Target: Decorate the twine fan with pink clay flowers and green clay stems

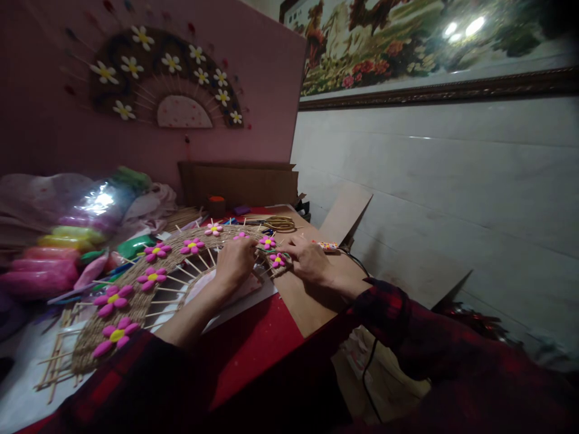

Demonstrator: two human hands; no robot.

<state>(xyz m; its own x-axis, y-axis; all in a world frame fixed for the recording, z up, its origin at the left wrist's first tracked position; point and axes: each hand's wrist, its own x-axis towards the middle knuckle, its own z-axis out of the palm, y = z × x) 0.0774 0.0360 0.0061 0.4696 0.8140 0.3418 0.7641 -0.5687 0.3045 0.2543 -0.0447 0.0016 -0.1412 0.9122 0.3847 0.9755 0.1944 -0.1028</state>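
Observation:
A fan-shaped craft piece [174, 260] wound with brown twine lies on the table, with thin sticks spanning its inner opening. Pink clay flowers [152, 278] with yellow centres are spaced along the twine band. Over the band's right end, my left hand [236, 260] is closed, fingertips pinched together. My right hand [310, 260] is closed too, just right of a small pink flower [277, 260]. A thin green strand [270, 250] runs between the fingertips of both hands, close to the twine; its ends are hidden by the fingers.
Gold-handled scissors [280, 223] lie behind the hands. Bagged coloured clay [49, 265] is heaped at the left. A glue gun [327, 246] with a dark cord rests at the right, on cardboard [312, 304]. A finished fan with white flowers [170, 62] hangs on the pink board behind.

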